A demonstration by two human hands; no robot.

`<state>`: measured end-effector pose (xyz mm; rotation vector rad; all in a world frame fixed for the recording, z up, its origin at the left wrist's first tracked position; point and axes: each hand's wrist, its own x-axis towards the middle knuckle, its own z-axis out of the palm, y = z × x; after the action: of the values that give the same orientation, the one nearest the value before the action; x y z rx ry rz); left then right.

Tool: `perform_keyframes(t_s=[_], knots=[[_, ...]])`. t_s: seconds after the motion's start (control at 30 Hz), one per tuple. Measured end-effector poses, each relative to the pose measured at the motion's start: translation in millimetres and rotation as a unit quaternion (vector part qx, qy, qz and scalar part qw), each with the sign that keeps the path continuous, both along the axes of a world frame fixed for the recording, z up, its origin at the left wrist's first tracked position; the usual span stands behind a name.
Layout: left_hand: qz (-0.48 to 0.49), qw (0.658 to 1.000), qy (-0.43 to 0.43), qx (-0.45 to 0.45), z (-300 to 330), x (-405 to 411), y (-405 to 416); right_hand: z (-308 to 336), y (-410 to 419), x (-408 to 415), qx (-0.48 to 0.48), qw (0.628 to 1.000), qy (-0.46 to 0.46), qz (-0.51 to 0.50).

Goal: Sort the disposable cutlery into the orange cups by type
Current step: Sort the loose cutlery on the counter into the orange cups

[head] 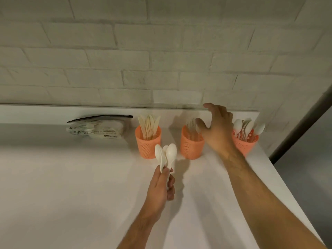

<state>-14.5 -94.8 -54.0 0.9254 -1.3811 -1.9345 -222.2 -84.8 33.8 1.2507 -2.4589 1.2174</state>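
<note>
Three orange mesh cups stand in a row near the wall. The left cup [147, 143] holds knives, the middle cup [190, 146] holds forks, and the right cup [246, 141] holds white spoons. My left hand [161, 186] grips a small bunch of white spoons [166, 155] by their handles, bowls up, in front of the left and middle cups. My right hand [216, 128] hovers with fingers spread between the middle and right cups, holding nothing and partly hiding both.
A zip bag [98, 127] with printed packaging lies on the white counter [71, 186] left of the cups. A white brick wall [161, 60] rises behind. The counter's right edge [287, 186] drops off beside a grey surface.
</note>
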Motion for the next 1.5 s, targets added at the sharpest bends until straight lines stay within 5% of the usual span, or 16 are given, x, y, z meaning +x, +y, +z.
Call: perform_keyframes(t_s=[0.07, 0.2, 0.4, 0.53, 0.7, 0.9, 1.0, 1.17, 1.5], knots=[[0.007, 0.999, -0.022, -0.031, -0.9, -2.0, 0.7, 1.9, 10.3, 24.1, -0.039, 0.996, -0.046, 0.061], [0.014, 0.992, -0.050, -0.116, -4.4, -8.1, 2.0, -7.7, 32.1, 72.0, 0.071, 0.953, -0.217, 0.201], [-0.014, 0.985, -0.066, -0.158, -7.0, -7.4, 3.4, -25.9, 36.6, 87.6, 0.044, 0.958, -0.237, 0.155], [-0.023, 0.993, -0.028, -0.116, -6.6, -1.2, 5.2, -7.0, 32.3, 62.7, -0.091, 0.945, -0.275, 0.152], [-0.018, 0.997, -0.023, -0.070, -5.1, 1.7, 6.3, 31.5, 12.7, 6.6, -0.219, 0.961, -0.153, 0.077], [-0.030, 0.999, -0.010, -0.033, 4.9, 0.3, 10.3, 2.8, -13.8, -30.8, -0.026, 0.997, -0.073, 0.019], [-0.025, 0.999, 0.003, -0.025, 6.8, -1.0, 9.4, -3.8, -3.6, -18.4, -0.014, 0.999, -0.040, 0.018], [-0.036, 0.999, 0.015, -0.017, 7.7, -4.6, 9.8, -12.4, 25.0, 39.2, 0.114, 0.926, -0.266, 0.244], [-0.087, 0.996, 0.018, -0.017, 9.0, -3.3, 19.3, -17.8, 47.8, 70.2, 0.098, 0.916, -0.317, 0.226]])
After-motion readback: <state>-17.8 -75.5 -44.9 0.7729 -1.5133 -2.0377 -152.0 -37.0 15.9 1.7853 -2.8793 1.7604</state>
